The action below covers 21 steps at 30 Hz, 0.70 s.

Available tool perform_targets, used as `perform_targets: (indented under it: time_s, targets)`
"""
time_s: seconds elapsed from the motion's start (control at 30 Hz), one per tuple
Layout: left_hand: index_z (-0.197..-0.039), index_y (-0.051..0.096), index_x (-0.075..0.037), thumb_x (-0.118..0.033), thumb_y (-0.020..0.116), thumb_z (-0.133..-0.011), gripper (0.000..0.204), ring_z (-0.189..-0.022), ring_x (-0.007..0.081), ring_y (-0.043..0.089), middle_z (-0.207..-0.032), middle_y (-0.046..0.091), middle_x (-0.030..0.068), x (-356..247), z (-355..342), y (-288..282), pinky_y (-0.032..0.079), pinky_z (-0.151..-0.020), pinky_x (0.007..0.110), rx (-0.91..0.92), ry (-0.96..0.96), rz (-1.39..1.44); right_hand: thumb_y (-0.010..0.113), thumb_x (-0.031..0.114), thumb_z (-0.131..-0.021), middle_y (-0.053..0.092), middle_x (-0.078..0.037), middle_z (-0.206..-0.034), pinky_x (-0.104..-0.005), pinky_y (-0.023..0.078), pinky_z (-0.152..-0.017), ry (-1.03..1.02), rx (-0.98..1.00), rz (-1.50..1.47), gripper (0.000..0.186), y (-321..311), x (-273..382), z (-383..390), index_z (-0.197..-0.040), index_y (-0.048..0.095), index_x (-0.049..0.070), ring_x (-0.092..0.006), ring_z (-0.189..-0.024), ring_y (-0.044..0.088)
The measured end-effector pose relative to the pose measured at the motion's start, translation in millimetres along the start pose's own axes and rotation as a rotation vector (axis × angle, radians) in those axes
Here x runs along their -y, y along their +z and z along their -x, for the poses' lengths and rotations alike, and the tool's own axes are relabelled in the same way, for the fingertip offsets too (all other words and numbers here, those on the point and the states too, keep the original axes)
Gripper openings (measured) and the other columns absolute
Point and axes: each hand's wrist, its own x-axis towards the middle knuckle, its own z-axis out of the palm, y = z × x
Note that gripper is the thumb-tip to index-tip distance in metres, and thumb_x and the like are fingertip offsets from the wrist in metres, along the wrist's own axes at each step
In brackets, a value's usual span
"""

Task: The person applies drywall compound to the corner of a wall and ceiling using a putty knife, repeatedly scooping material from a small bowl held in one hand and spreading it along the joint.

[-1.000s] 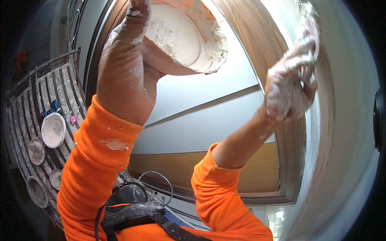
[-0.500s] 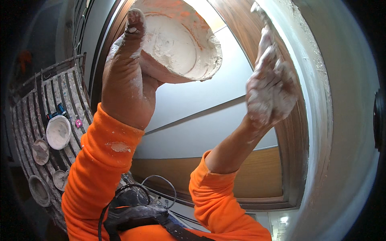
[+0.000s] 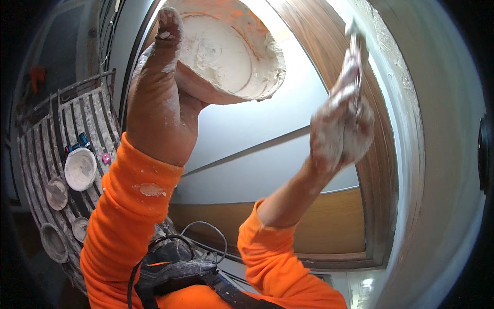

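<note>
My left hand (image 3: 163, 105) is raised and holds a plaster-caked bowl (image 3: 206, 90), thumb up along its side and the fingers hidden beneath. White wet plaster (image 3: 221, 54) coats the inside, with orange showing near the rim. To the right, my right hand (image 3: 340, 131) is closed round a slim putty knife (image 3: 357, 56), its narrow end pointing up beside the wall edge. White smears cover the back of that hand. The knife's tip is blurred, so whether it touches the wall edge I cannot tell.
A brown wooden door frame (image 3: 378, 206) surrounds a white panelled door (image 3: 267, 159). Rough plaster edges the grey wall (image 3: 447, 154) on the right. At left, a slatted platform (image 3: 38, 170) carries a white bowl (image 3: 81, 170), several smaller dishes and a pink item (image 3: 106, 158). Cables (image 3: 218, 232) loop below.
My right hand has turned and shifted slightly left, and the putty knife now points more upright, close to the wall edge. The bowl in my left hand has barely moved.
</note>
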Motion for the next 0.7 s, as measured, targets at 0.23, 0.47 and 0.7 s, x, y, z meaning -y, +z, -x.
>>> perform_targets:
  time_s: [0.23, 0.47, 0.7]
  targets:
    - [-0.132, 0.032, -0.002, -0.046, 0.049, -0.09, 0.064, -0.118, 0.0286, 0.047, -0.129, 0.044, 0.0177, 2, 22, 47, 0.046, -0.095, 0.046, -0.097, 0.16, -0.232, 0.048, 0.002, -0.078, 0.04, -0.027, -0.132, -0.0437, 0.051, -0.089, -0.097, 0.058, 0.067, 0.068, 32, 23, -7, -0.139, 0.019, -0.002, -0.035, -0.115, 0.05]
    - [-0.132, 0.032, -0.002, -0.047, 0.049, -0.089, 0.064, -0.119, 0.0282, 0.047, -0.129, 0.044, 0.0173, 2, 13, 21, 0.045, -0.095, 0.046, -0.073, 0.083, -0.119, 0.055, 0.019, -0.086, 0.044, -0.023, -0.131, -0.0468, 0.052, -0.084, -0.314, 0.063, 0.072, 0.069, 63, 25, 77, -0.142, 0.017, 0.009, -0.0334, -0.11, 0.055]
    - [-0.133, 0.032, -0.002, -0.047, 0.05, -0.089, 0.065, -0.119, 0.0278, 0.047, -0.129, 0.044, 0.0169, -4, 0, -3, 0.045, -0.095, 0.046, -0.086, -0.005, -0.017, 0.05, 0.005, -0.079, 0.052, -0.024, -0.119, -0.0436, 0.052, -0.088, -0.058, -0.184, 0.068, 0.05, 15, -4, 5, -0.127, 0.039, -0.005, -0.0289, -0.108, 0.056]
